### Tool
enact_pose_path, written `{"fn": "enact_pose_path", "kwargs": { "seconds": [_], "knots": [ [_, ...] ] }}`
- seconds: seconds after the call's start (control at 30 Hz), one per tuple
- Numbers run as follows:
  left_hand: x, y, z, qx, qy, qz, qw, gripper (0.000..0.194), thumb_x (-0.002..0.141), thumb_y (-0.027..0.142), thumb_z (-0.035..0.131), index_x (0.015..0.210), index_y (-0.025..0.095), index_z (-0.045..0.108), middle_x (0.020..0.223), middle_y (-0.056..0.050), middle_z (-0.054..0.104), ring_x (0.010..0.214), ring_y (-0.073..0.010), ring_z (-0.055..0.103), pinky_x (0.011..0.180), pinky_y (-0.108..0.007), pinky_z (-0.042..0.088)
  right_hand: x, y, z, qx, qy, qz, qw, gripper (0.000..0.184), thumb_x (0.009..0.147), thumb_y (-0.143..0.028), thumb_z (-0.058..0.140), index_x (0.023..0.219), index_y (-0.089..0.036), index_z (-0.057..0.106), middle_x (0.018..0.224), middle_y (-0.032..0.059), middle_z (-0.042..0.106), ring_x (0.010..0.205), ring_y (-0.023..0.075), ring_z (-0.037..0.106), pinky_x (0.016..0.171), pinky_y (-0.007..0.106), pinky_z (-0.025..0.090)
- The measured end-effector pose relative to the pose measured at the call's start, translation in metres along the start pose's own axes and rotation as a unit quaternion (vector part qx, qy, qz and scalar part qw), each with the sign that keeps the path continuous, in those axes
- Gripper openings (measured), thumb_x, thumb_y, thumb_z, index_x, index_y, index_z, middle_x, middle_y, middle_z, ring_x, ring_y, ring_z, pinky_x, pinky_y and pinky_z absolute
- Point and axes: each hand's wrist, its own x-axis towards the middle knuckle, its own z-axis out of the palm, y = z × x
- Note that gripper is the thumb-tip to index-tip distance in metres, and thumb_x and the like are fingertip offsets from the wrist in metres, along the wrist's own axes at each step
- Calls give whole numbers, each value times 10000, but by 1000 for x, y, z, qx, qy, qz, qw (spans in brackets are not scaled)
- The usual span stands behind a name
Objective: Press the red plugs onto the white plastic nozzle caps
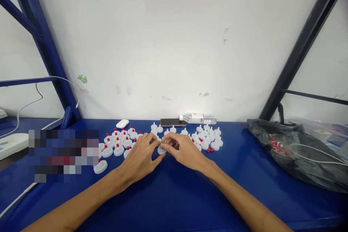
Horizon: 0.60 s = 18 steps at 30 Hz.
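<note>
My left hand (143,154) and my right hand (183,150) meet over one white nozzle cap (161,150) on the blue table. The left fingers and thumb curl about the cap's side. At its tip, my right thumb and forefinger are pinched; whether a small red tip sits between them is hidden. To the left stand several white nozzle caps with red tips (118,150). On the right lie white nozzle caps without red tips (214,145), with loose red tips (210,150) among and before them.
A plastic water bottle (199,118) lies behind the caps beside a dark phone (170,122). A small white case (122,123) rests at the back left. A black plastic bag (293,159) with a clear bag of red tips on it lies on the right.
</note>
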Motion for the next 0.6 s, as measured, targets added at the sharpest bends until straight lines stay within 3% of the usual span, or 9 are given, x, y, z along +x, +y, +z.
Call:
{"fn": "enact_pose_path", "kwargs": {
  "seconds": [0.13,0.27,0.4,0.6],
  "knots": [
    [3,4,-7,-5,41,7,999,156,970,297,582,1087,216,645,1085,-89,623,972,-268,580,882,-464,509,-3,-6,0,73,7,33,997,276,978,-320,610,1243,-245,618,1075,55,726,944,193,692,805,309,539],
    [4,6,-12,-8,65,30,997,139,963,267,571,1073,221,642,1081,-85,627,965,-257,575,859,-441,510,-5,-7,3,149,-32,28,988,354,1000,-316,556,1350,-269,538,993,27,728,830,173,695,772,309,540],
    [4,8,-15,-5,77,56,995,120,942,278,598,1030,219,655,1032,-72,640,919,-247,578,812,-422,506,-4,-2,8,207,-21,33,978,377,906,-278,653,1266,-258,545,817,-27,691,659,133,618,640,253,483],
    [6,11,-20,-1,106,79,991,116,938,271,603,1021,217,662,991,-70,661,898,-238,587,795,-401,500,-3,-7,8,287,7,55,956,355,811,-233,697,1092,-270,483,726,-63,657,590,115,576,590,225,458]
  ]
}}
